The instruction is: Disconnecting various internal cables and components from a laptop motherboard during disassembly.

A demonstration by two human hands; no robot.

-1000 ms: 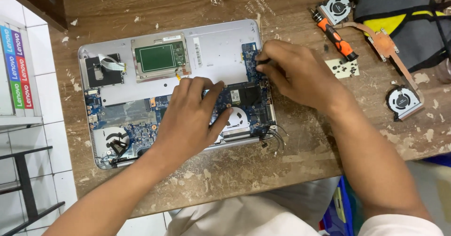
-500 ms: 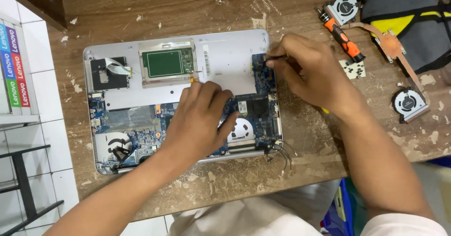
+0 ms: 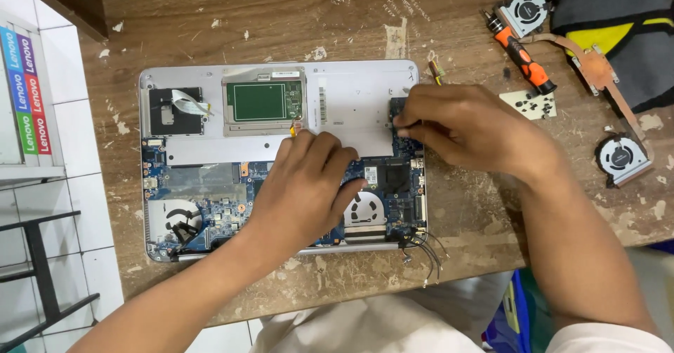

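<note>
Head: both hands (image 3: 309, 184) on opened laptop (image 3: 281, 160) (motherboard exposed).

We see the opened laptop (image 3: 210, 184) lying on the table (image 3: 281, 23), with our left hand (image 3: 305, 184) resting on its board and our right hand (image 3: 467, 128) at its right edge. Right of it lie a screwdriver (image 3: 523, 54) and 2 fans (image 3: 621, 158).

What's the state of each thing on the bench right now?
Laptop: bottom cover off, blue motherboard exposed.
Left hand: flat on the motherboard.
Right hand: fingers pinching at the board's right edge.
Orange screwdriver: lying unused.
Heatsink with two fans: removed, on the table.
Antenna wires: loose.
</note>
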